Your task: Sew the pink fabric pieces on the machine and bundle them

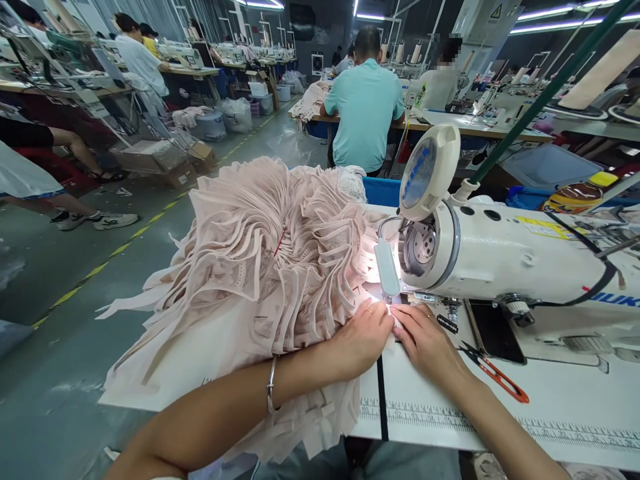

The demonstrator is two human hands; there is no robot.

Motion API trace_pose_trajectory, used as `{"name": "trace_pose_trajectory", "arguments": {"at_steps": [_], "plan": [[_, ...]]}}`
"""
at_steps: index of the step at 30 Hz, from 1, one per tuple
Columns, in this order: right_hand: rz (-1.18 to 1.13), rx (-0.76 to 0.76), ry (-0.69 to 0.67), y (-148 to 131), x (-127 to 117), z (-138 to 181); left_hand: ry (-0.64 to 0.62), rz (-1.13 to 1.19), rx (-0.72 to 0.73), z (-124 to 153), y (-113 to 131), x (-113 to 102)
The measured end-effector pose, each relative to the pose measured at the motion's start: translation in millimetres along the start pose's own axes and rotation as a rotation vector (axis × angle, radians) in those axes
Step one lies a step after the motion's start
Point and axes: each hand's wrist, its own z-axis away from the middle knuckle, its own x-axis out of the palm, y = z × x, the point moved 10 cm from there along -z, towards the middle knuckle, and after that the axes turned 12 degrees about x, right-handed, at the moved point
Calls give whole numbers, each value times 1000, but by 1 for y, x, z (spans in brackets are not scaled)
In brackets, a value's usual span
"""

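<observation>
Both hands are close together just in front of the needle area of a white sewing machine (525,250). My left hand (367,333) is closed on a piece of pale pink fabric (393,327), its fingers curled at the cloth's edge. Across from it, my right hand (425,333) pinches the same cloth, thumb and fingertips pressed near the presser foot, which is mostly hidden. A small lamp (387,268) lights this spot. To the left, a big heap of layered pale pink garment pieces (240,233) covers the table beside and beneath my left forearm.
Orange-handled thread snips (500,380), a dark phone (495,333) and a black razor blade (447,324) lie right of my right hand. A ruler strip (430,415) runs along the table's front edge. Ahead sits a person in a turquoise shirt (365,113).
</observation>
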Motion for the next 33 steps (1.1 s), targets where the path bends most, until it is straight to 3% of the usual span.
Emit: {"name": "trace_pose_trajectory", "arguments": {"at_steps": [3, 7, 13, 33], "plan": [[165, 44, -2, -3, 1, -4, -66, -33, -76, 0, -11, -3], [280, -7, -15, -10, 0, -4, -188, -88, 86, -8, 4, 8], [288, -51, -13, -1, 3, -6, -89, -186, 178, -17, 21, 16], [295, 144, -156, 29, 27, -3, -122, -244, 170, -16, 16, 20]]}}
